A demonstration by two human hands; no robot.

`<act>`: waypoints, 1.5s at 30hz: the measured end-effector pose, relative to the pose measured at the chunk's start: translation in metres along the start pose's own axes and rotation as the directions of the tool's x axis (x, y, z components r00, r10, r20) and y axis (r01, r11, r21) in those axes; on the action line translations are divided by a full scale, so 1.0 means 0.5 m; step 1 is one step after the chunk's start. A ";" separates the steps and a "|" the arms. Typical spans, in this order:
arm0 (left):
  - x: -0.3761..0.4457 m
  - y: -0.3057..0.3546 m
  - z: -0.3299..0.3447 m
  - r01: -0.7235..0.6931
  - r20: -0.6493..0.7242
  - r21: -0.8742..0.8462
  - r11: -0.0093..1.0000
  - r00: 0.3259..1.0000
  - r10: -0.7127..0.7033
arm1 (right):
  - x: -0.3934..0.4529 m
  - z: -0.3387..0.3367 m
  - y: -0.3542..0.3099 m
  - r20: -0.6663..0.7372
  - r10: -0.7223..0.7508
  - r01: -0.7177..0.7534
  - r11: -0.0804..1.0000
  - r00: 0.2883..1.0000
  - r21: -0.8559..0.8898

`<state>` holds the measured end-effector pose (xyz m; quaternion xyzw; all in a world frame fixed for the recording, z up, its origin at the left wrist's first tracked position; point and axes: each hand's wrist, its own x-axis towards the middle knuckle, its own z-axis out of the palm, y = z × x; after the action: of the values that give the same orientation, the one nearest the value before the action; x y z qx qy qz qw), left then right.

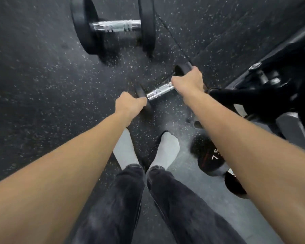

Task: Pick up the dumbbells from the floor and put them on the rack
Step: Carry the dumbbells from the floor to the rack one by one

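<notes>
A small dumbbell (159,93) with a chrome handle and black ends is at the centre of the view, in front of my feet. My left hand (129,104) grips its near, left end. My right hand (188,80) is closed over its far, right end. Whether it rests on the floor or is lifted I cannot tell. A large dumbbell (115,26) with thick black plates lies on the speckled floor farther ahead. Another dumbbell marked 7.5 (212,157) lies at the right, partly hidden behind my right forearm. The rack's dark frame (275,80) stands at the right edge.
Black rubber floor (42,85) with white speckles stretches to the left and ahead. My feet in white socks (167,148) stand just behind the small dumbbell. A grey base part (292,131) of the equipment sits low on the right.
</notes>
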<state>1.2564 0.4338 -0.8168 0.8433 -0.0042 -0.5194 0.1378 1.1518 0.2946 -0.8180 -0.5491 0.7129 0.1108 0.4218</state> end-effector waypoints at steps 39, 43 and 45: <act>-0.598 0.088 -0.760 -0.338 -0.499 -0.468 0.816 0.863 0.071 | -0.717 -0.232 -0.558 0.098 -0.517 0.455 0.816 0.850 0.357; -0.759 0.088 -0.896 -0.432 -0.595 -0.453 0.780 0.798 0.097 | -0.889 -0.307 -0.659 0.099 -0.641 0.564 0.730 0.761 0.385; -0.839 0.088 -0.969 -0.479 -0.642 -0.425 0.768 0.758 0.117 | -0.977 -0.345 -0.717 0.101 -0.705 0.627 0.679 0.702 0.382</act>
<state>1.4944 0.5652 -0.2346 0.8670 0.0512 -0.1829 0.4607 1.4034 0.3907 -0.2487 -0.6786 0.4134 -0.1027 0.5984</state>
